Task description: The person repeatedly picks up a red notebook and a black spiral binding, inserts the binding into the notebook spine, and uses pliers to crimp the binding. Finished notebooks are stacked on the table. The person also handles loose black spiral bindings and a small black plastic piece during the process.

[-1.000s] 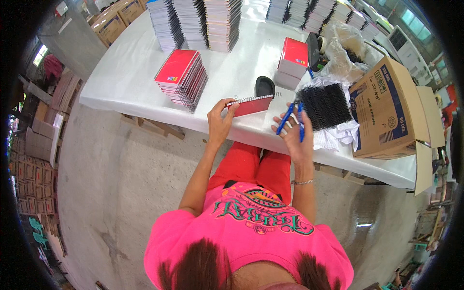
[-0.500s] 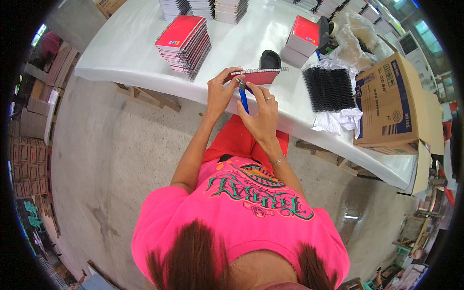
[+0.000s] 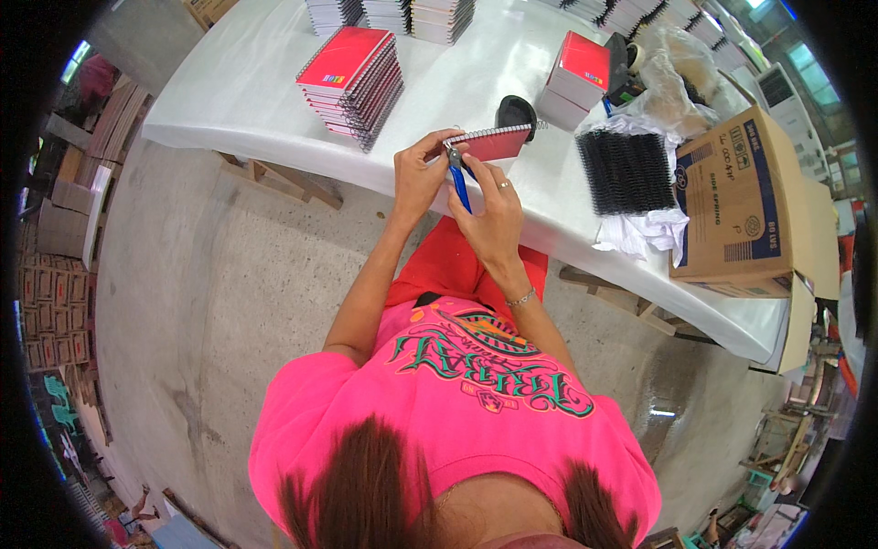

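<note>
While the red notebook (image 3: 491, 143) rests on the near tabletop (image 3: 476, 87) edge, the left hand (image 3: 419, 174) fingers pinch its spiral corner; right hand (image 3: 494, 212) fingers grip blue pliers (image 3: 460, 183) there. Steady the corner, squeeze squarely. Black coils (image 3: 627, 170) lie right.

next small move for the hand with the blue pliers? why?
Probably close the blue-handled pliers on the end of the spiral wire at the red notebook's near corner. The right hand has the tool's tip at that corner, and the left hand pinches the notebook's edge beside it, steadying it.
</note>
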Tool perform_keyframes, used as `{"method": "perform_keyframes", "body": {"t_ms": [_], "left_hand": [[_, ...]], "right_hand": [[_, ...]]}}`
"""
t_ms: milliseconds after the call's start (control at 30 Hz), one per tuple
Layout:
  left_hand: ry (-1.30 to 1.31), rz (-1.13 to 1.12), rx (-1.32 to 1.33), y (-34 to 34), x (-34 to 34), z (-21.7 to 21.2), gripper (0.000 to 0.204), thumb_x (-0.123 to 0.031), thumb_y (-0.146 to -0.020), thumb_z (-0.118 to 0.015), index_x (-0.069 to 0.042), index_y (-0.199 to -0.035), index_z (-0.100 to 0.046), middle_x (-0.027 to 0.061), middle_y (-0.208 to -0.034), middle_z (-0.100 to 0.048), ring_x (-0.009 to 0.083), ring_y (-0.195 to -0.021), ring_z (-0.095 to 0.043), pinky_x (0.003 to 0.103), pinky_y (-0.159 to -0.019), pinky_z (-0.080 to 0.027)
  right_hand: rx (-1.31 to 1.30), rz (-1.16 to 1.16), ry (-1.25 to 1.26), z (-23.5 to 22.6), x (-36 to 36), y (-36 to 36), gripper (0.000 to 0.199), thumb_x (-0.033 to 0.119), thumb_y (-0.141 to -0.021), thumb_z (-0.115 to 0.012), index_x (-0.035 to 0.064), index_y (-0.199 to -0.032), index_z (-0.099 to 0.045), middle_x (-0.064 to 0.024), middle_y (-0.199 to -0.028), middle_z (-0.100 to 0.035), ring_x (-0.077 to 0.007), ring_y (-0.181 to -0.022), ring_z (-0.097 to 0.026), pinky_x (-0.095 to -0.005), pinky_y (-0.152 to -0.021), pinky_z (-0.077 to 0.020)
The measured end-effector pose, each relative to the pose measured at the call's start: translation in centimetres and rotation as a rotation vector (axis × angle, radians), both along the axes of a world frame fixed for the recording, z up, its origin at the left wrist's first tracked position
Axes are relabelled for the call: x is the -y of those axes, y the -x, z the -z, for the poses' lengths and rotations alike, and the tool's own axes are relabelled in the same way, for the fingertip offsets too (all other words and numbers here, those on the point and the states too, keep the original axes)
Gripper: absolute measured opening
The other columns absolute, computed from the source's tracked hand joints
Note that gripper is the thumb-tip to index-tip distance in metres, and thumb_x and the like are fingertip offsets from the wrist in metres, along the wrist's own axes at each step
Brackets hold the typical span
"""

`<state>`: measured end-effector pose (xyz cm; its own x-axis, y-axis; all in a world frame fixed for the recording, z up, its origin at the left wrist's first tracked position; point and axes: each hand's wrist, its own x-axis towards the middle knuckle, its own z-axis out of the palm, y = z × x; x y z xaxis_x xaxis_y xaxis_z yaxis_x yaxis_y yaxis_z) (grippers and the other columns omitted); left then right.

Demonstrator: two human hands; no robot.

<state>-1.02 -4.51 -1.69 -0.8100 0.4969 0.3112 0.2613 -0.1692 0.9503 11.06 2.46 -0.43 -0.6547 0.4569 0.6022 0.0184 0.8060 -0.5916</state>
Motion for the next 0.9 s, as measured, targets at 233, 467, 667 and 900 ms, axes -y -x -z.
{"method": "perform_keyframes", "body": {"t_ms": [233,467,667,900], "left_hand": [[0.073,-0.103,-0.247,-0.3,0.0,0.0,0.028,0.003,-0.089,-0.056,0.0,-0.114,-0.069,0.0151,-0.095,-0.075,0.0177,-0.09,-0.073,0.028,-0.077,-0.057],[-0.019,-0.123,-0.18,-0.6,-0.5,0.2,0.026,-0.002,-0.09,-0.063,-0.003,-0.114,-0.07,0.0119,-0.092,-0.076,0.0131,-0.075,-0.072,0.028,-0.066,-0.055],[-0.017,-0.333,-0.104,2.0,2.6,-6.8,0.026,-0.007,-0.088,-0.072,-0.002,-0.113,-0.072,-0.0033,-0.082,-0.067,0.0021,-0.064,-0.044,0.02,-0.056,-0.037],[-0.084,-0.212,-0.258,13.1,7.8,-17.9,0.035,-0.015,-0.097,-0.063,-0.002,-0.129,-0.063,0.0085,-0.104,-0.069,0.0094,-0.092,-0.063,0.025,-0.083,-0.052]], "right_hand": [[0.116,-0.407,1.012,-0.6,-1.2,-0.7,0.031,0.022,-0.091,-0.065,0.0035,-0.115,-0.061,-0.0125,-0.099,-0.066,-0.0263,-0.08,-0.069,-0.0352,-0.071,-0.0563],[0.233,-0.652,1.152,-2.5,-4.4,-1.4,0.034,0.025,-0.095,-0.063,0.0027,-0.12,-0.057,-0.0102,-0.098,-0.063,-0.0174,-0.082,-0.065,-0.0305,-0.075,-0.0535],[0.269,-0.021,0.281,-0.8,-11.1,-3.4,0.042,0.025,-0.088,-0.068,0.0061,-0.125,-0.058,-0.013,-0.109,-0.059,-0.0266,-0.1,-0.058,-0.0395,-0.092,-0.0451],[0.225,0.274,-0.123,4.5,-13.4,-2.3,0.038,0.021,-0.088,-0.065,0.0083,-0.124,-0.06,-0.0178,-0.124,-0.053,-0.0367,-0.116,-0.048,-0.0483,-0.102,-0.0362]]}}
